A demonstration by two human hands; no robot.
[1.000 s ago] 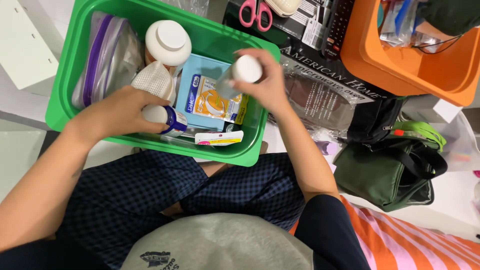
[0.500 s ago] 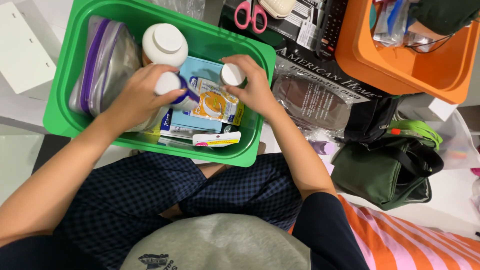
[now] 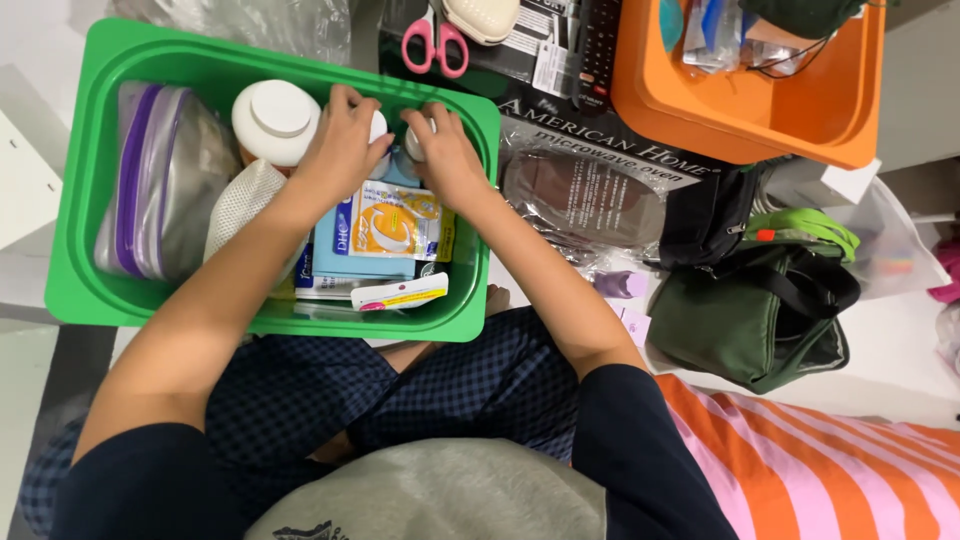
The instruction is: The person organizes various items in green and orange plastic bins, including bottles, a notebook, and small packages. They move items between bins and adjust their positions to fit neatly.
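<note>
A green plastic bin (image 3: pixel 85 190) lies in front of my crossed legs. My left hand (image 3: pixel 340 145) grips a small white-capped bottle (image 3: pixel 378 128) at the bin's far wall. My right hand (image 3: pixel 440 150) holds a second small white-capped bottle (image 3: pixel 413 140) right beside it. Both bottles are mostly hidden by my fingers. A larger white bottle (image 3: pixel 274 120) stands just left of my left hand. Below my hands lie a yellow and white sachet (image 3: pixel 392 222) on a light blue box (image 3: pixel 325 255).
A clear zip bag with purple trim (image 3: pixel 150 190) and a white mesh pouch (image 3: pixel 245 200) fill the bin's left side. An orange bin (image 3: pixel 740 115), pink scissors (image 3: pixel 436 38), a cardboard appliance box (image 3: pixel 600 160) and a green bag (image 3: pixel 760 320) lie to the right.
Both hands have carried their bottles away from me to the bin's far wall and lowered them side by side. The camera view has shifted, so the bin sits lower in frame.
</note>
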